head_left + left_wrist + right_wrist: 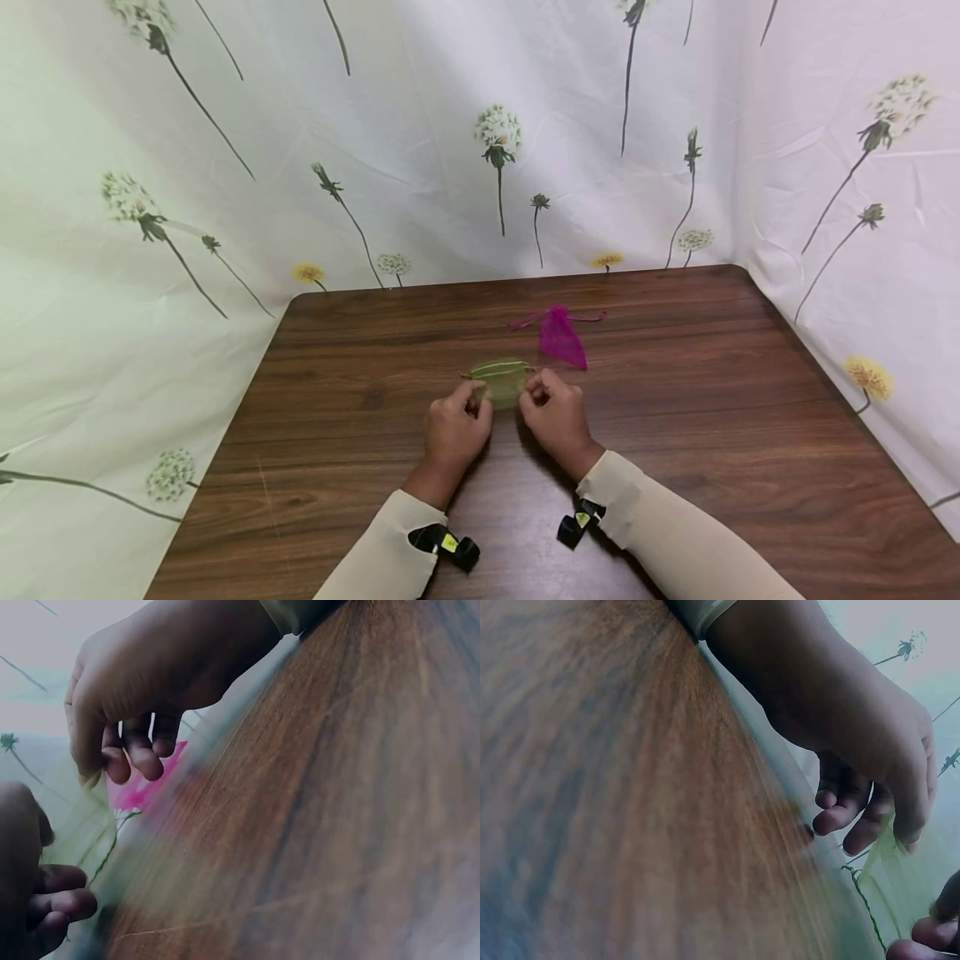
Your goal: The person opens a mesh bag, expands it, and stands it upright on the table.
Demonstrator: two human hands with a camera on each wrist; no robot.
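Between my two hands is a sheer green drawstring pouch (504, 385), spread wide, with its cord side away from me. My left hand (457, 427) pinches its left side between thumb and forefinger. On the opposite side my right hand (558, 415) pinches the fabric the same way. In the left wrist view the green mesh (79, 825) stretches between both hands, and a dark green cord (114, 846) trails from it. The right wrist view shows the left hand's fingertips gripping the mesh (896, 877), its other fingers loosely bent.
A magenta drawstring pouch (562, 340) lies flat just beyond my right hand, its ribbons spread sideways. The brown wooden table (360, 467) reaches back to a white curtain (435, 150) printed with dandelions. Curtain also hangs along the left and right sides.
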